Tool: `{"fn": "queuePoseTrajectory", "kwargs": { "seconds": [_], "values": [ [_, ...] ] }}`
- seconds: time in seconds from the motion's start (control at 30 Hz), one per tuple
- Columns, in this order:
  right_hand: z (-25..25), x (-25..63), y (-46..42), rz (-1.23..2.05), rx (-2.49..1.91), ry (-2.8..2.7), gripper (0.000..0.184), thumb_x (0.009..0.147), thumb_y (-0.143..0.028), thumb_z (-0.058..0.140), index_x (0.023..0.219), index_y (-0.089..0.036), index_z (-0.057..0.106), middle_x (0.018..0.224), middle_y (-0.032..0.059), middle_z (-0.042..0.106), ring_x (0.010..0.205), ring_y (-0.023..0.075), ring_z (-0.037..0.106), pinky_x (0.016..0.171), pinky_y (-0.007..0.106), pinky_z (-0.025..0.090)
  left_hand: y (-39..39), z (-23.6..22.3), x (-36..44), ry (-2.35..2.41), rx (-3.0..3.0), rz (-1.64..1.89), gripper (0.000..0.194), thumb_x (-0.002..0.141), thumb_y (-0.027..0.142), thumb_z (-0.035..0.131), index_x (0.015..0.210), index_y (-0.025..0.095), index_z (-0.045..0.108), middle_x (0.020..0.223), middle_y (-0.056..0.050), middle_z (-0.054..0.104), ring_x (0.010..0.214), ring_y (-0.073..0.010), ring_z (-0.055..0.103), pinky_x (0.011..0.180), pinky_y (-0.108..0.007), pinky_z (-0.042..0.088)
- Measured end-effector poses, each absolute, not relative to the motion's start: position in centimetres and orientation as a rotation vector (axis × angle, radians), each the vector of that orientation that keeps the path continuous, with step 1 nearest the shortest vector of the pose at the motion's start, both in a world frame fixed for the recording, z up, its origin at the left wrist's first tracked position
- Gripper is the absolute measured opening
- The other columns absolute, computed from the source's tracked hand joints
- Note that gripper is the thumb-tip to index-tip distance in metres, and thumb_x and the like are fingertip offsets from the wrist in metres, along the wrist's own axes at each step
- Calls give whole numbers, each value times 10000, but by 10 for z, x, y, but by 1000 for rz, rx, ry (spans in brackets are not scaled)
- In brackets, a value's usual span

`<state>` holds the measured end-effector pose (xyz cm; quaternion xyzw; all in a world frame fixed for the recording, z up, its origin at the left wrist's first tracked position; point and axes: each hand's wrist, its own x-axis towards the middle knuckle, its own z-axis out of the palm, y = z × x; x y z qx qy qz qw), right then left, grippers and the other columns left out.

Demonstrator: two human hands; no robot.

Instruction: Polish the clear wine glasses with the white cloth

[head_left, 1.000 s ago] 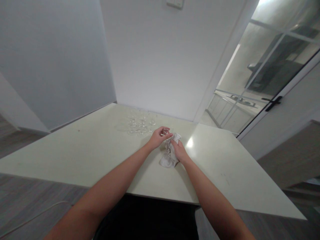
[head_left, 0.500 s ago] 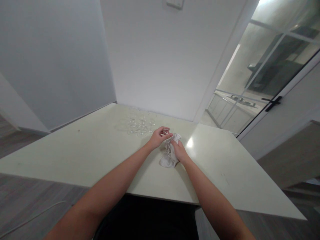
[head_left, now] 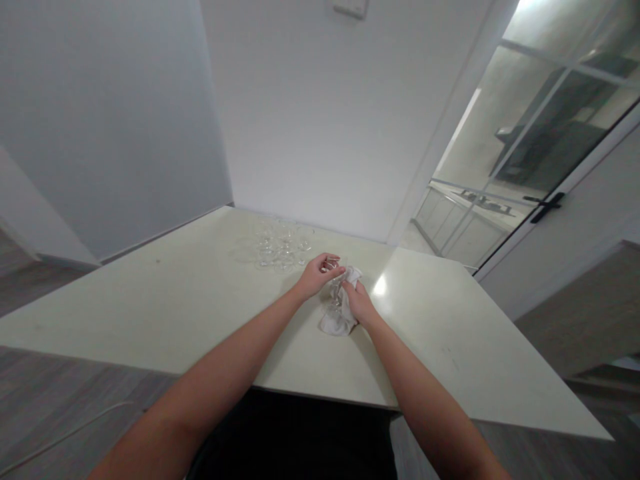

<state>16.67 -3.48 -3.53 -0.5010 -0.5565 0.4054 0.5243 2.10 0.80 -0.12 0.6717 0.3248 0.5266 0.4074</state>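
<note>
Left hand (head_left: 317,275) curls around the upper part of a stemmed glass (head_left: 337,289); right hand (head_left: 361,305) pinches white cloth (head_left: 334,326) against it, near the tabletop's (head_left: 200,307) front edge. Apparent step: wiping. Next move calls for light, steady pressure. Other glasses (head_left: 283,248) cluster beyond.

A single camera, worn on the person's head, looks forward and down across the table (head_left: 440,347) from above its near edge. The left hand (head_left: 317,275) and right hand (head_left: 357,301) sit just below mid-picture, about arm's length off, small in a wide view. The forearms enter from the bottom corners, with the lap (head_left: 295,433) between them. The wall (head_left: 325,133) faces the lens; a glazed door (head_left: 535,167) slants in at the picture's right.
</note>
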Motion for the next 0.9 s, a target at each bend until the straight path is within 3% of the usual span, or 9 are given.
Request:
{"fn": "queuePoseTrajectory", "kwargs": {
  "seconds": [0.9],
  "values": [
    [-30, 165, -39, 986, -1203, -1341, 377, 803, -410, 504, 1079, -176, 611, 1023, 49, 676, 972, 224, 601, 906, 361, 430, 8, -1, 21, 822, 1691, 1324, 479, 672, 474, 702, 1004, 141, 613, 829, -49, 639, 749, -153, 599, 685, -274, 476]
  ]
}}
